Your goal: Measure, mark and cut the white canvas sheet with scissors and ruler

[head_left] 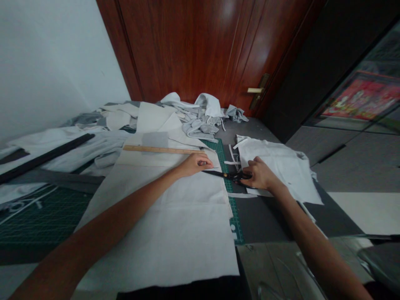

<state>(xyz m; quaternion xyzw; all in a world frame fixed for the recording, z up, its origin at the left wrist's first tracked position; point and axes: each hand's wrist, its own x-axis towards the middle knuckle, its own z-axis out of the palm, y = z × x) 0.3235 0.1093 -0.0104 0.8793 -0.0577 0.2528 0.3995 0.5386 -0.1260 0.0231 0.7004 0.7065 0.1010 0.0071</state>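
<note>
one white cloth (168, 233): we pinch it in left hand (196, 164), grip black scissors (230, 176) at its edge in right hand (260, 176).

Black scissors (229, 176) bar the gap between the left hand (200, 163) and the right hand (258, 174), crossing the edge of the large white cloth (175, 233). Nearer the body, the space between the forearms lies open, low over that cloth and over the dark surface (265, 221) to its right. Beyond the left hand, a flat wooden ruler (162, 150) leaves room to pass above, but a heap of crumpled scraps (201, 128) rises behind, close to the door (187, 50). A second white cloth (278, 162) flanks the right hand; between it and the heap runs a narrow channel.
</note>
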